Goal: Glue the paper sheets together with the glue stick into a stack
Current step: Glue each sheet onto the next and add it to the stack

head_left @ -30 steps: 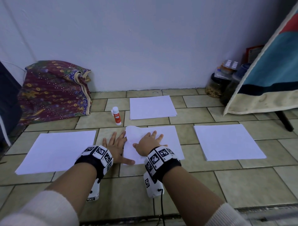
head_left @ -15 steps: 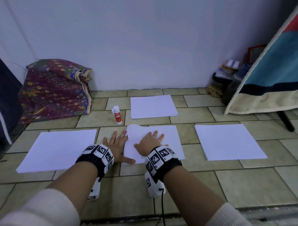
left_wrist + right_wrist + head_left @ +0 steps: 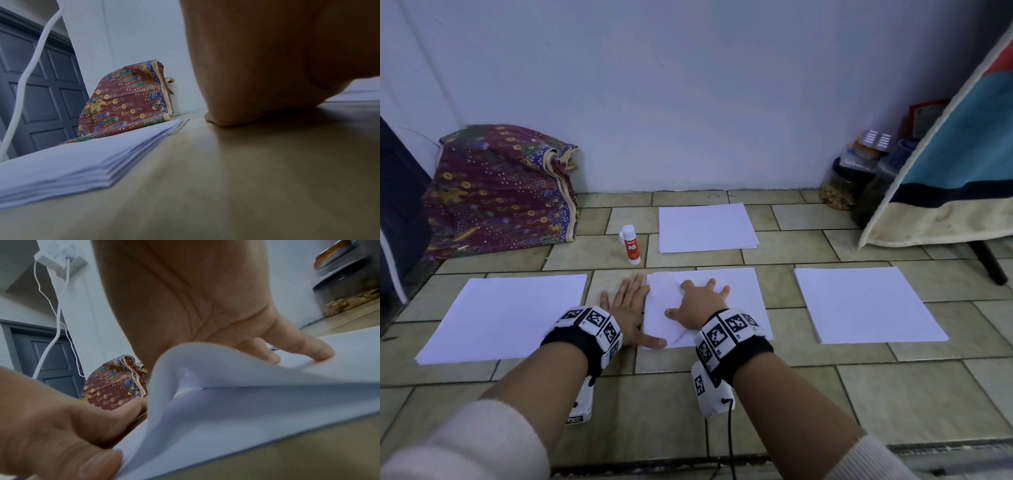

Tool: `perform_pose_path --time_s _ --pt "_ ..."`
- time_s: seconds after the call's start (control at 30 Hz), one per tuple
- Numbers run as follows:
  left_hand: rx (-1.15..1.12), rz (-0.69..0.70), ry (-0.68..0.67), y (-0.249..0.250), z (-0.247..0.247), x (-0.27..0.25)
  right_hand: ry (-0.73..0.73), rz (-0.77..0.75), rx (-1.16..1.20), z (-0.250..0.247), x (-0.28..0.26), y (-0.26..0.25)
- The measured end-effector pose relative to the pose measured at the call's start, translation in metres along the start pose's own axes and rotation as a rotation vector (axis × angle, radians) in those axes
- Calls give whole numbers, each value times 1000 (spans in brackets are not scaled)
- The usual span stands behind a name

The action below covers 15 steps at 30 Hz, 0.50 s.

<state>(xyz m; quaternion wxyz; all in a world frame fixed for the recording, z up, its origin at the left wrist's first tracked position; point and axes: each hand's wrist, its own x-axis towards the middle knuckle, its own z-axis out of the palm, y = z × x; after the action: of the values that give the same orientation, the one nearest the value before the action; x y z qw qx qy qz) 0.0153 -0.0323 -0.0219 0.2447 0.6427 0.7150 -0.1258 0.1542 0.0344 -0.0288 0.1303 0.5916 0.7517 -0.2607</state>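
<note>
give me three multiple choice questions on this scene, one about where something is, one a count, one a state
1. Where does the glue stick stand?
A. left of the far paper pile
B. on the right-hand pile
C. in the left hand

2. How many separate paper piles lie on the floor?
A. two
B. four
C. six

3. How does the top sheet under the right hand lie?
A. flat all over
B. bulged up near its left edge
C. torn in half

Answers:
1 A: it stands upright on the tiles beside that pile.
2 B: the head view shows left, middle, right and far piles.
3 B: the right wrist view shows the sheet arched up beside the left hand.
</note>
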Motion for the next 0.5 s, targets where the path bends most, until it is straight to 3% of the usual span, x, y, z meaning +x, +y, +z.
perform_pose_path --time_s 0.5 --pt "23 4 -47 0 -5 -5 20 9 -7 3 1 1"
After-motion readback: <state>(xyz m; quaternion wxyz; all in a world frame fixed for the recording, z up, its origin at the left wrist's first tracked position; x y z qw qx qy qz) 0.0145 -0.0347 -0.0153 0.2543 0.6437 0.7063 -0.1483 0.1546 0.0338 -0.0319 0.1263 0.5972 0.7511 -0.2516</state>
